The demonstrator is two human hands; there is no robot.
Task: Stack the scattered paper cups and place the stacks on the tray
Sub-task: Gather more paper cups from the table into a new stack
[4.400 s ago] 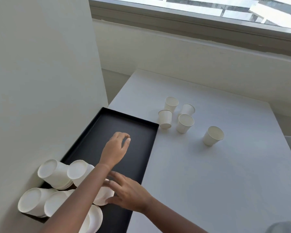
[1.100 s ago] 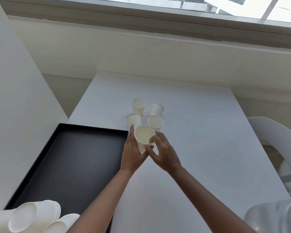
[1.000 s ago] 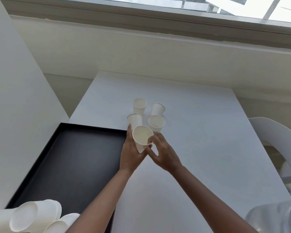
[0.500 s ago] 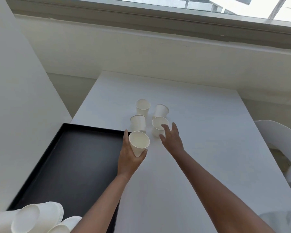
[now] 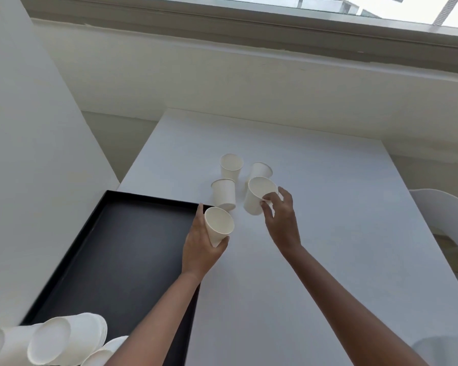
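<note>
My left hand point(image 5: 200, 247) grips a white paper cup point(image 5: 218, 228), tilted with its mouth toward me, at the far right corner of the black tray point(image 5: 111, 249). To its right, my right hand point(image 5: 280, 220) pinches the rim of a second cup point(image 5: 257, 196), which tilts on the table. Three more cups stand behind: one upright point(image 5: 224, 194), one farther back point(image 5: 231, 165), one partly hidden point(image 5: 261, 170). Several stacks of cups point(image 5: 64, 339) lie on their sides at the tray's near end.
The white table point(image 5: 328, 233) stretches right of the tray. A white wall panel point(image 5: 24, 154) rises close on the left. A white chair point(image 5: 444, 217) stands past the table's right edge. A window ledge runs along the back.
My right hand let go of the cup that my left now holds alone, reached to the cluster and took hold of another cup, tipping it. My left hand has drawn back slightly toward the tray.
</note>
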